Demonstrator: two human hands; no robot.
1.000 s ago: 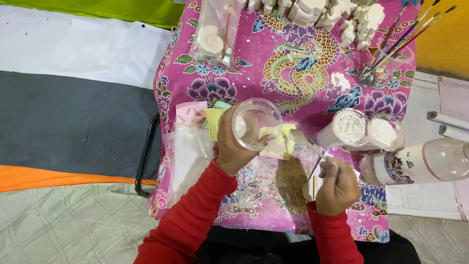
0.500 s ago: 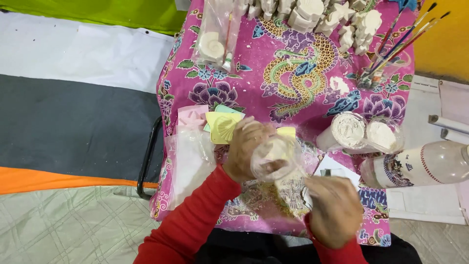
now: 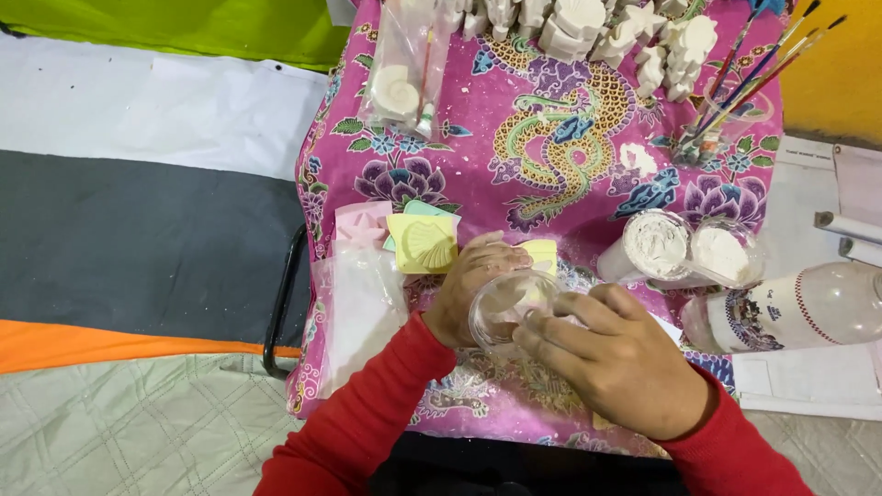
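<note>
Right hand (image 3: 617, 366) has moved up onto the clear cup (image 3: 511, 308), fingers curled at its rim; left hand (image 3: 473, 280) grips it, at 6 o'clock on the tabletop (image 3: 560, 174), yellow mould (image 3: 423, 243) at 10 o'clock.

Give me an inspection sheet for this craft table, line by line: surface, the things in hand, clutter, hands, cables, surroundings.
Surface: pink floral cloth with a dragon print, dusted with white powder.
Things in hand: clear plastic cup, held over the table's near edge.
Clutter: yellow shell mould; two cups of white powder; white plaster figures; paintbrushes; bagged shell cast; plastic bottle lying on its side.
Hands: left hand grips the cup; right hand has its fingers at the cup's rim.
Cables: nothing seen.
Surroundings: striped mat to the left, papers to the right.
</note>
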